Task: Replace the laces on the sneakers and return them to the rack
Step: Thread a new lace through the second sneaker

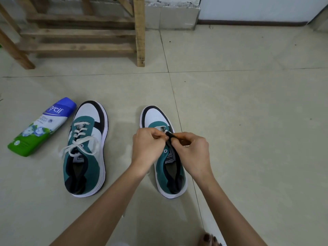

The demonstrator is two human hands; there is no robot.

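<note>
Two teal, white and black sneakers stand on the tiled floor, toes pointing away from me. The left sneaker (87, 150) has a white lace tied in a bow. Over the right sneaker (164, 153) both hands work at the upper eyelets. My left hand (148, 147) has its fingers curled and pinches a white lace end. My right hand (190, 150) pinches a black lace (173, 136) near the same spot. My hands hide most of this shoe's eyelets.
A wooden shoe rack (79, 32) stands at the back left against the wall. A blue, white and green powder bottle (42, 126) lies on the floor left of the left sneaker. My toes (209, 239) show at the bottom edge.
</note>
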